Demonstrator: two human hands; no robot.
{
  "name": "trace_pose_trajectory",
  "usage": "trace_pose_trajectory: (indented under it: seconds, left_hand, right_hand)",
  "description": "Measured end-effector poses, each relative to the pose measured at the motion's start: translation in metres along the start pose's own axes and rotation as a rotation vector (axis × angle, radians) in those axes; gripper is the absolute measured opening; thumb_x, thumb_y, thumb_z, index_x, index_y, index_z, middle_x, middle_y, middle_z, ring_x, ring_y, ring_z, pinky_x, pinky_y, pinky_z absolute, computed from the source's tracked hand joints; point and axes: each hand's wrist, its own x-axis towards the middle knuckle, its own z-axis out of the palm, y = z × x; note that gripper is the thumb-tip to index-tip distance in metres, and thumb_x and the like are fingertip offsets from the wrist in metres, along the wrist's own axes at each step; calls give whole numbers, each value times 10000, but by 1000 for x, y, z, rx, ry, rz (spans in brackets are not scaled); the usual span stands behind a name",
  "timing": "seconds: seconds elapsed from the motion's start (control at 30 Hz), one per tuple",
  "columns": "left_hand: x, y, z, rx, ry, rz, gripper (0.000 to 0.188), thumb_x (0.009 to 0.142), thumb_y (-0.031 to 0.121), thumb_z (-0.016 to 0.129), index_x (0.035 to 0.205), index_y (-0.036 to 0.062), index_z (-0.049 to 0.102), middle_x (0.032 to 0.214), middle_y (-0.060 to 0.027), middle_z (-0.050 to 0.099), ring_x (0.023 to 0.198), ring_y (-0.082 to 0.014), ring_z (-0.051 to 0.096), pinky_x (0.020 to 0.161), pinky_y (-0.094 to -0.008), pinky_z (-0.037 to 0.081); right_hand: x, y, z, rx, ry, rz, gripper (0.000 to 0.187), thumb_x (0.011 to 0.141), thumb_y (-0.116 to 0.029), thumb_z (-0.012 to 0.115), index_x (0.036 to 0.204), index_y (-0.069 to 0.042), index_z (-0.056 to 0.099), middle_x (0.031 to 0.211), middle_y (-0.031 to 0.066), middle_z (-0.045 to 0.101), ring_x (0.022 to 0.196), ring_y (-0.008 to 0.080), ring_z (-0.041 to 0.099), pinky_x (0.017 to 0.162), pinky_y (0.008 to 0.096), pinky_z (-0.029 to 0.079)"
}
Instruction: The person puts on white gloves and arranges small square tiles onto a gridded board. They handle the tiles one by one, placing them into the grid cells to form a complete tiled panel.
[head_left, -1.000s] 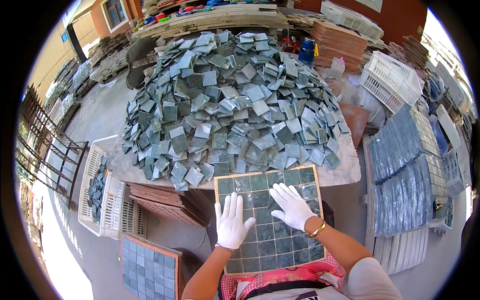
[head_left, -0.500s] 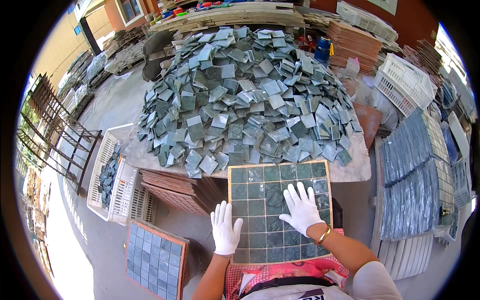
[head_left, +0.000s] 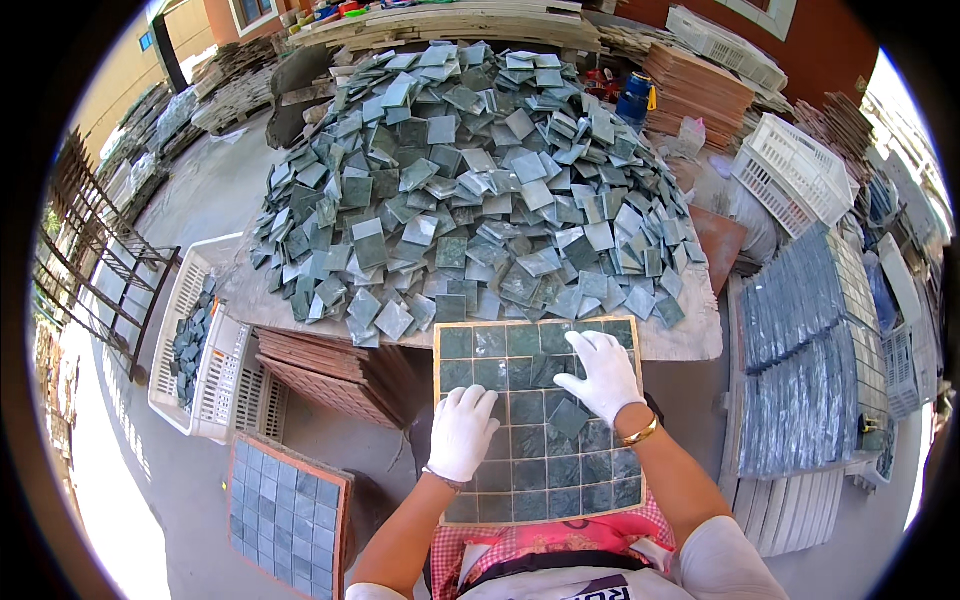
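A wooden-edged tray [head_left: 437,345] of square dark green stone tiles in a grid rests across my lap. Both my hands wear white gloves. My left hand [head_left: 463,434] lies over the tray's left side, fingers slightly bent on the tiles and nothing visible in its grasp. Higher up, at the right side, my right hand [head_left: 604,376] touches the tiles with thumb and forefinger apart; what lies under the palm is hidden. A loose tile [head_left: 568,418] sits askew on top of the grid, just below my right thumb. Another tile [head_left: 546,370] beside that thumb also looks slightly out of line.
A big heap of loose tiles [head_left: 470,190] covers the table [head_left: 680,335] ahead. White crates [head_left: 235,375] with tile pieces stand at left, near a filled tile panel [head_left: 285,510]. Stacked tile sheets [head_left: 800,360] rise at right. Reddish boards [head_left: 330,370] lean under the table.
My right hand has moved up the tray, uncovering the askew tile. My left hand has shifted inward from the edge onto the tiles, its fingers now bent. The whole view has shifted slightly.
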Motion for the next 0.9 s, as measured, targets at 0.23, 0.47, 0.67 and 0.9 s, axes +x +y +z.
trace_pose_trajectory:
  seconds: [0.23, 0.47, 0.67, 0.9]
  left_hand:
    - [20, -12, 6, -50, -97, -77, 396, 628, 148, 798, 949, 95, 572, 965, -102, 530, 959, -329, 518, 816, -429, 437]
    - [-2, -5, 1, -188, -14, -47, 376, 696, 89, 735, 1039, 65, 582, 940, -129, 579, 929, -328, 551, 810, -415, 455]
    - [-23, 14, -6, -427, 29, 74, 224, 741, 8, 698, 952, 42, 631, 865, -109, 626, 825, -310, 607, 727, -373, 499]
    - [-32, 45, 35, -418, 47, 126, 428, 742, 15, 699, 1142, 57, 554, 1098, -144, 569, 893, -316, 621, 765, -370, 528]
  right_hand:
    - [-62, 15, -19, 148, -259, 163, 503, 781, -379, 716, 1147, -60, 586, 1057, 145, 611, 1011, 330, 573, 884, 416, 476]
    - [-75, -30, 8, 174, -187, 328, 439, 757, -303, 762, 1072, -66, 568, 1057, 140, 590, 977, 334, 599, 800, 419, 500]
    - [-72, -13, 11, 635, -165, 356, 268, 826, -182, 702, 1011, -49, 560, 903, 160, 665, 825, 339, 655, 743, 388, 513]
    - [-82, -22, 0, 526, -122, 62, 198, 871, -152, 627, 1049, -72, 593, 947, 117, 651, 869, 326, 634, 761, 393, 518]
